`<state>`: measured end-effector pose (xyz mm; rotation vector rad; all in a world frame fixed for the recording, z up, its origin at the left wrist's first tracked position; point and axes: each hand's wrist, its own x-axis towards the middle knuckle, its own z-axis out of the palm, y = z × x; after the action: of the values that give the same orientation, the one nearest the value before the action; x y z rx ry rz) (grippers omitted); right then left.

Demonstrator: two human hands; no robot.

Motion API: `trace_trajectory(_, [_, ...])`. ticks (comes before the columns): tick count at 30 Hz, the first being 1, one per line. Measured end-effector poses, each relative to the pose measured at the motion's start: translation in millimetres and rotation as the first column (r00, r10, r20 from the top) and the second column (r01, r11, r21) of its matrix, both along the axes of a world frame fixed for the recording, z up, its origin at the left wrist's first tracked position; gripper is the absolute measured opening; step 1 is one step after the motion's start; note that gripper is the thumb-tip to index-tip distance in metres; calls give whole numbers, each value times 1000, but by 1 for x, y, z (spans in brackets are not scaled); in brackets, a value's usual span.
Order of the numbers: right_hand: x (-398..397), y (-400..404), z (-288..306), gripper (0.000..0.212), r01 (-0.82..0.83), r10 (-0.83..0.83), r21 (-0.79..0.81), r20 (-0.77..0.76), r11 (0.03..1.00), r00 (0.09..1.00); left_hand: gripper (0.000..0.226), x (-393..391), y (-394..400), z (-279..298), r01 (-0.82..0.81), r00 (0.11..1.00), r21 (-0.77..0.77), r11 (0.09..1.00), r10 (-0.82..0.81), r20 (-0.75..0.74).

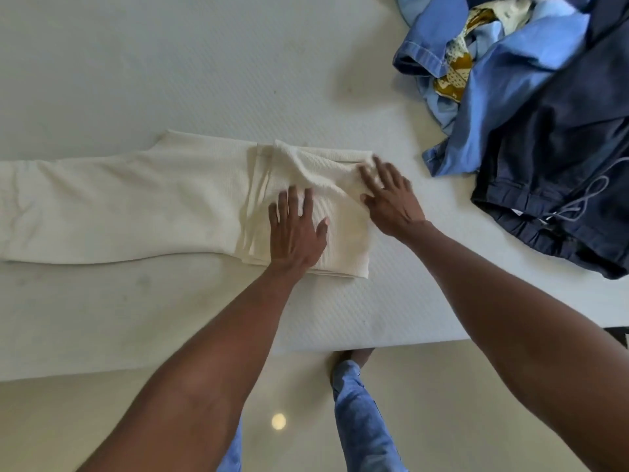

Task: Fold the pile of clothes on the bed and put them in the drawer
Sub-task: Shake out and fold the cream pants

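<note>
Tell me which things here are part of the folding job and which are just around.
Part of the job:
cream ribbed garment, half folded
left hand, pressing flat on the fold
right hand, fingers on the folded edge
pile of blue and navy clothes, unfolded
bed, the work surface

Just around:
glossy floor

White bed under cream trousers, with piled blue clothes at far right.
</note>
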<state>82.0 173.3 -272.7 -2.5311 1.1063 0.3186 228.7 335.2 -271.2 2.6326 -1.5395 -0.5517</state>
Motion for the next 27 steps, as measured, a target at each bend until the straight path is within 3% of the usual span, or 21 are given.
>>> trace_trajectory(2, [5,-9,0,58,-199,199,-15,25,980,980,77,8,-20,-1,116,993,45,992,-115,-24])
trace_trajectory(3, [9,-15,-2,55,-174,175,-29,50,984,983,77,12,-29,-4,87,994,98,991,-80,-75])
trace_trajectory(6, [18,-37,-4,41,157,-144,-47,201,987,969,79,19,-40,-16,-212,963,206,955,240,-123])
trace_trajectory(7, [21,-42,-4,34,185,-169,-57,212,981,963,81,18,-39,-17,-259,953,221,940,286,-101])
trace_trajectory(12, [27,-50,-1,15,60,-16,-159,265,986,964,87,9,-23,-26,-413,900,185,892,430,-65])
trace_trajectory(18, [34,-54,-9,26,-124,142,-101,197,987,970,79,12,-20,-38,-398,915,162,903,405,-6])
trace_trajectory(20, [39,-56,-11,21,22,9,-112,275,993,961,77,14,-19,-41,-393,918,152,907,397,-2])
trace_trajectory(23, [52,-65,-10,15,321,-337,104,315,941,887,76,14,-15,-46,-383,923,120,916,384,18])
trace_trajectory(25, [58,-73,-9,20,386,-462,285,281,877,841,76,14,-13,-47,-376,927,97,922,373,47])
trace_trajectory(27, [61,-77,-4,38,373,-500,414,256,830,827,74,10,-13,-41,-333,937,-3,943,331,109])
